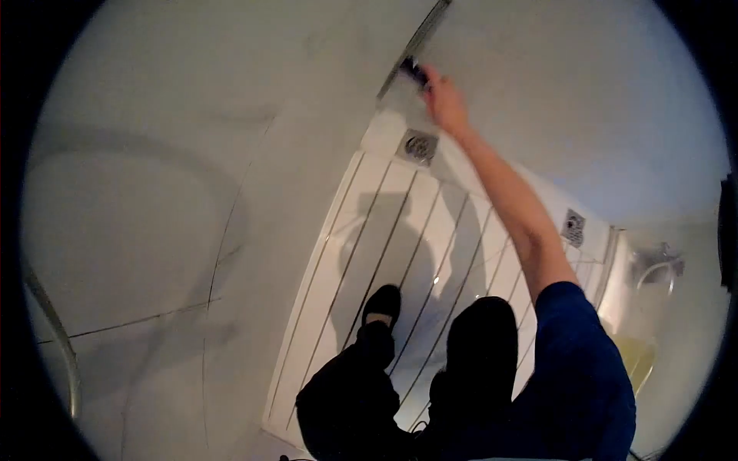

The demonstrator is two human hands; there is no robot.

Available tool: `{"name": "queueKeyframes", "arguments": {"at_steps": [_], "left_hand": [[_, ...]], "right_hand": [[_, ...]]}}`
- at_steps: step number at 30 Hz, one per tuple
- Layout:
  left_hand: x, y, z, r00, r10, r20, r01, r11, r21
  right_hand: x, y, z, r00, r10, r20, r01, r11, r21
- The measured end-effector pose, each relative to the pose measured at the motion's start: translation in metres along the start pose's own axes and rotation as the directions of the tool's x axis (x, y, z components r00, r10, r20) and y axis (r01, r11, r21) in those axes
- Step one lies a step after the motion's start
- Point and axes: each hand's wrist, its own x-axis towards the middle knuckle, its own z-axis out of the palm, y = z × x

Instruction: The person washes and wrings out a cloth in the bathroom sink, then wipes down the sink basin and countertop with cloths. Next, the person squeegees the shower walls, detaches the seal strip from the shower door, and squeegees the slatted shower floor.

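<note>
My right hand [446, 101] reaches far forward, its fingers wrapped around the dark handle of a squeegee [415, 44]. The long, narrow blade lies slantwise along the pale wall, just beyond the end of the white slatted floor [396, 238]. A dark blue sleeve covers the upper part of that arm. Near the hand, a square metal drain [417, 146] is set into the floor's white edge. My left hand is out of view.
My dark shoes stand on the slatted floor, one foot [382, 304] to the left. A second drain [573, 228] sits at the right edge. A hose [653, 270] hangs at right above a yellowish object [635, 361]. A curved rail [61, 346] is at left.
</note>
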Motion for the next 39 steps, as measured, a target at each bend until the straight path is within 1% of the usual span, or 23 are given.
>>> {"name": "queueKeyframes", "arguments": {"at_steps": [1,3,4,6,7,8,9,10,13,14,16,17,20,22,26,28,29,32,35,36,37,38,39], "left_hand": [[-0.004,-0.017,0.016,0.996,-0.02,0.083,0.02,1.0,-0.007],[-0.005,-0.048,0.047,0.96,0.044,0.275,-0.02,0.996,-0.088],[-0.01,-0.053,0.05,0.942,0.11,0.318,-0.071,0.989,-0.133],[-0.063,0.05,0.105,0.889,0.248,0.385,-0.265,0.964,-0.009],[-0.069,0.071,0.108,0.915,0.167,0.367,-0.147,0.986,-0.082],[-0.094,0.12,0.111,0.949,0.123,0.291,-0.106,0.992,-0.074],[-0.092,0.112,0.097,0.967,0.124,0.223,-0.119,0.992,-0.038],[-0.085,0.1,0.087,0.976,0.127,0.175,-0.128,0.992,-0.004],[-0.12,0.015,0.047,0.997,-0.066,0.048,0.061,0.993,0.102],[-0.138,-0.013,0.033,0.991,-0.137,0.008,0.135,0.982,0.13],[-0.152,-0.06,0.039,0.857,-0.514,-0.029,0.511,0.844,0.165],[-0.156,-0.065,0.045,0.828,-0.54,0.153,0.494,0.83,0.261],[-0.151,-0.028,0.063,0.634,-0.498,0.591,0.2,0.845,0.497],[-0.133,-0.035,0.08,0.69,-0.418,0.591,0.126,0.874,0.47],[-0.127,-0.034,0.08,0.895,-0.179,0.409,0.019,0.93,0.366],[-0.132,-0.046,0.082,0.874,-0.262,0.409,0.109,0.927,0.36],[-0.135,-0.058,0.08,0.854,-0.217,0.474,-0.001,0.909,0.417],[-0.104,-0.084,0.119,0.646,-0.171,0.744,-0.309,0.832,0.46],[-0.065,-0.048,0.21,0.487,-0.17,0.857,-0.475,0.772,0.423],[-0.056,-0.023,0.25,0.429,-0.123,0.895,-0.553,0.748,0.368],[-0.053,0.006,0.291,0.364,-0.063,0.929,-0.633,0.716,0.296],[-0.055,0.037,0.331,0.285,0.012,0.958,-0.714,0.67,0.203],[-0.065,0.07,0.374,0.19,0.111,0.975,-0.788,0.61,0.084]], "right_hand": [[0.011,0.035,0.038,0.998,0.061,0.029,-0.057,0.99,-0.126],[-0.01,0.053,0.012,0.991,0.063,0.122,-0.084,0.981,0.172],[-0.019,0.081,0.009,0.986,0.062,0.157,-0.087,0.984,0.156],[-0.068,0.153,-0.002,0.96,0.157,0.233,-0.144,0.987,-0.073],[-0.089,0.19,-0.009,0.935,0.245,0.257,-0.176,0.949,-0.262],[-0.112,0.224,-0.02,0.908,0.328,0.261,-0.192,0.879,-0.436],[-0.136,0.249,-0.034,0.869,0.402,0.288,-0.195,0.814,-0.547],[-0.157,0.271,-0.03,0.971,0.216,0.105,-0.114,0.797,-0.594],[-0.179,0.324,-0.042,0.939,0.32,0.124,-0.219,0.838,-0.499],[-0.173,0.315,-0.042,0.968,0.233,0.093,-0.169,0.879,-0.446],[-0.161,0.305,-0.038,0.998,0.054,0.029,-0.04,0.935,-0.354],[-0.136,0.286,-0.021,0.99,-0.129,-0.057,0.105,0.942,-0.319],[-0.061,0.252,0.034,0.959,-0.279,-0.044,0.233,0.87,-0.434],[-0.033,0.253,0.05,0.987,-0.139,0.082,0.161,0.865,-0.475],[-0.061,0.291,0.021,0.97,0.129,0.207,-0.006,0.862,-0.507],[-0.092,0.309,-0.008,0.953,0.198,0.23,-0.062,0.87,-0.489],[-0.112,0.313,-0.03,0.943,0.231,0.239,-0.094,0.876,-0.474],[-0.2,0.3,-0.125,0.913,0.374,0.163,-0.268,0.852,-0.45],[-0.258,0.204,-0.193,0.882,0.467,0.063,-0.413,0.83,-0.374],[-0.283,0.202,-0.208,0.933,0.345,0.101,-0.305,0.909,-0.284],[-0.3,0.174,-0.225,0.854,0.512,0.095,-0.512,0.859,-0.03],[-0.317,0.143,-0.239,0.867,0.49,0.091,-0.469,0.864,-0.185],[-0.344,0.122,-0.251,0.822,0.564,0.078,-0.563,0.826,-0.03]]}}
